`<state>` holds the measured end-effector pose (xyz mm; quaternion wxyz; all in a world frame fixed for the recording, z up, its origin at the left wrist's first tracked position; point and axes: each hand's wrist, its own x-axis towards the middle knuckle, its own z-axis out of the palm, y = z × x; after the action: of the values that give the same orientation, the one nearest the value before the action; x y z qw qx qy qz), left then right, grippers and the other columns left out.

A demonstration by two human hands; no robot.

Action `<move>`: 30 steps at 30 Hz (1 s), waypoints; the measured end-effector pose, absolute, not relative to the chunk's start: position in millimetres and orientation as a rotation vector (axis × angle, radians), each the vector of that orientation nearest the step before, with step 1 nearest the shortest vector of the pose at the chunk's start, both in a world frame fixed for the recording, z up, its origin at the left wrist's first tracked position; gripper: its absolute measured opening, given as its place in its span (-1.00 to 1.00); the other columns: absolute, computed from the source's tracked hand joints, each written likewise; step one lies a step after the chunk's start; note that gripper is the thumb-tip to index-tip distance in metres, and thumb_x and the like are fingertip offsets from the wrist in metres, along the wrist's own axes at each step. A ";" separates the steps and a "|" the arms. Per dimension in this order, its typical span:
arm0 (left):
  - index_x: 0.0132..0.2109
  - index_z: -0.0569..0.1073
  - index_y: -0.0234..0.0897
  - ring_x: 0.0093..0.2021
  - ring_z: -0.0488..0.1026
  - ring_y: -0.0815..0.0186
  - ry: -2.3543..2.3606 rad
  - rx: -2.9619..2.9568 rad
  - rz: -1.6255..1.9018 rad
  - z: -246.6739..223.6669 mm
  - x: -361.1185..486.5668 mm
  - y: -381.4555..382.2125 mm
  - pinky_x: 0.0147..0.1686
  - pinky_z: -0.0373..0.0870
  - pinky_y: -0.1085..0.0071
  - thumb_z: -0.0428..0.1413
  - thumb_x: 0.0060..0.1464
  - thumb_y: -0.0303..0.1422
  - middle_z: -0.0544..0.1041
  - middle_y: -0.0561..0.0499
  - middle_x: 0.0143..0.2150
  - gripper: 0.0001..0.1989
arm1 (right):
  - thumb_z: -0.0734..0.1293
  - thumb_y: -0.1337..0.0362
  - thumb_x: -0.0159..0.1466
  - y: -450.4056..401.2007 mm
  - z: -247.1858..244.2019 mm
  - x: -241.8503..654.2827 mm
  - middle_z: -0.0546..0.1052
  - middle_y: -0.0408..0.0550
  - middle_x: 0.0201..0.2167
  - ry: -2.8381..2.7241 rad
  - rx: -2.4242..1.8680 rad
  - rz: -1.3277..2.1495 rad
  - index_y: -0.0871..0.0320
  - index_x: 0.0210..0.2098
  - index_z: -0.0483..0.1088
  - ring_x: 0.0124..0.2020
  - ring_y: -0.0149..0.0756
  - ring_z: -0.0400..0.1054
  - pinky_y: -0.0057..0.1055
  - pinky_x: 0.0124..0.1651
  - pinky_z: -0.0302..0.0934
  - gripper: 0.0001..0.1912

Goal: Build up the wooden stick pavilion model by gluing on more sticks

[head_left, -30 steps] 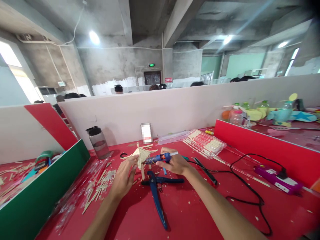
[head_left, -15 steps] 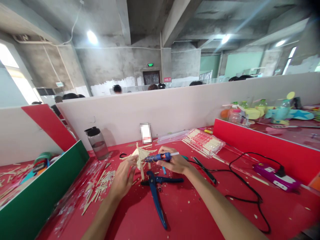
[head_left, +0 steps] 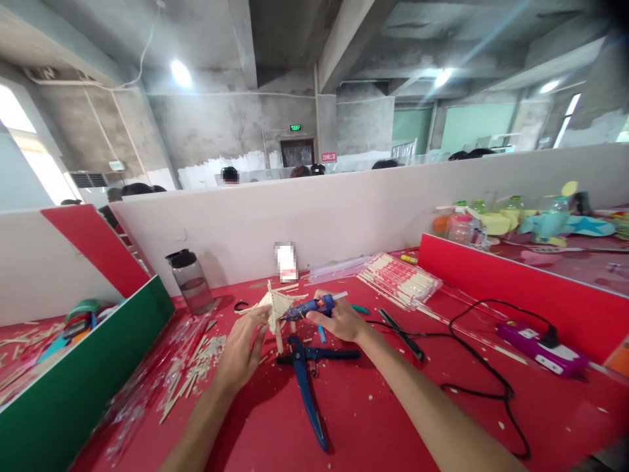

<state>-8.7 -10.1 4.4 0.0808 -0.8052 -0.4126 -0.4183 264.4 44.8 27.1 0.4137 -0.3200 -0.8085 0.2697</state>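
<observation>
My left hand (head_left: pixel 244 347) grips the left side of a small wooden stick model (head_left: pixel 279 309), which stands on the red table. In my right hand (head_left: pixel 340 319) is a blue glue gun (head_left: pixel 314 307), its nozzle pointing left at the model's right side and a white glue stick poking out behind. Where exactly the nozzle touches is too small to tell. Just below the model lies a dark blue cutter (head_left: pixel 307 387) with its handles spread apart.
A water bottle (head_left: pixel 191 282) stands back left. Cut sticks (head_left: pixel 189 377) lie left, bagged sticks (head_left: pixel 400 278) back right. A black knife (head_left: pixel 403 335), a cable and a purple power strip (head_left: pixel 543 349) are on the right. Green (head_left: pixel 83 367) and red (head_left: pixel 515 295) dividers flank the table.
The glue gun has tilted, its rear end now higher and its nozzle angled more downward; my right hand has shifted slightly with it. My left hand and the model are nearly unmoved.
</observation>
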 end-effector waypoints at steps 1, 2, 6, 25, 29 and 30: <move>-0.04 0.39 -0.15 0.19 0.46 0.11 -1.235 -2.407 -1.253 3.8 -8.9 -9.8 0.15 0.42 0.12 -0.06 0.38 -0.37 0.53 -0.15 0.17 -0.86 | 0.31 -0.09 0.31 44.8 27.0 264.0 0.24 -0.27 -0.55 -2.031 -0.805 0.670 0.04 -0.44 0.16 -0.48 -0.32 0.21 -0.39 -0.36 0.08 -0.59; -0.04 0.39 -0.15 0.20 0.46 0.11 -1.235 -2.408 -1.254 3.3 -9.2 -9.6 0.17 0.41 0.11 -0.05 0.37 -0.37 0.52 -0.14 0.17 -0.86 | 0.30 -0.09 0.31 44.7 27.0 263.7 0.25 -0.27 -0.55 -2.030 -0.805 0.664 0.04 -0.44 0.17 -0.47 -0.31 0.21 -0.39 -0.35 0.09 -0.60; -0.03 0.39 -0.14 0.21 0.44 0.12 -1.248 -2.407 -1.251 1.4 -10.8 -8.8 0.19 0.40 0.11 -0.05 0.37 -0.37 0.52 -0.13 0.19 -0.86 | 0.29 -0.09 0.32 44.2 28.2 263.0 0.28 -0.24 -0.53 -2.038 -0.793 0.660 0.03 -0.44 0.19 -0.45 -0.29 0.22 -0.38 -0.32 0.09 -0.61; -0.03 0.38 -0.15 0.20 0.44 0.12 -1.254 -2.409 -1.242 2.1 -9.6 -10.2 0.17 0.38 0.16 -0.04 0.37 -0.39 0.51 -0.12 0.18 -0.87 | 0.36 -0.07 0.29 48.9 31.6 275.3 0.28 -0.28 -0.50 -2.048 -0.724 0.797 0.06 -0.33 0.25 -0.44 -0.33 0.21 -0.41 -0.34 0.08 -0.64; -0.03 0.38 -0.16 0.20 0.44 0.12 -1.251 -2.415 -1.254 0.8 -10.8 -8.7 0.17 0.38 0.17 -0.03 0.36 -0.39 0.51 -0.12 0.19 -0.87 | 0.38 -0.07 0.27 47.0 32.6 274.1 0.26 -0.30 -0.51 -2.045 -0.722 0.809 0.07 -0.36 0.23 -0.48 -0.36 0.17 -0.42 -0.37 0.06 -0.62; -0.04 0.39 -0.16 0.20 0.44 0.12 -1.249 -2.415 -1.256 0.9 -10.9 -8.6 0.17 0.38 0.17 -0.03 0.36 -0.39 0.51 -0.12 0.19 -0.87 | 0.38 -0.07 0.27 46.0 32.9 273.1 0.26 -0.30 -0.52 -2.044 -0.722 0.809 0.07 -0.36 0.22 -0.48 -0.37 0.16 -0.43 -0.38 0.05 -0.61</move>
<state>-10.9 -8.6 0.9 0.0733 -0.8042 -0.4159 -0.4182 273.1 46.0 32.9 0.4023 -0.2858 -0.8087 0.3202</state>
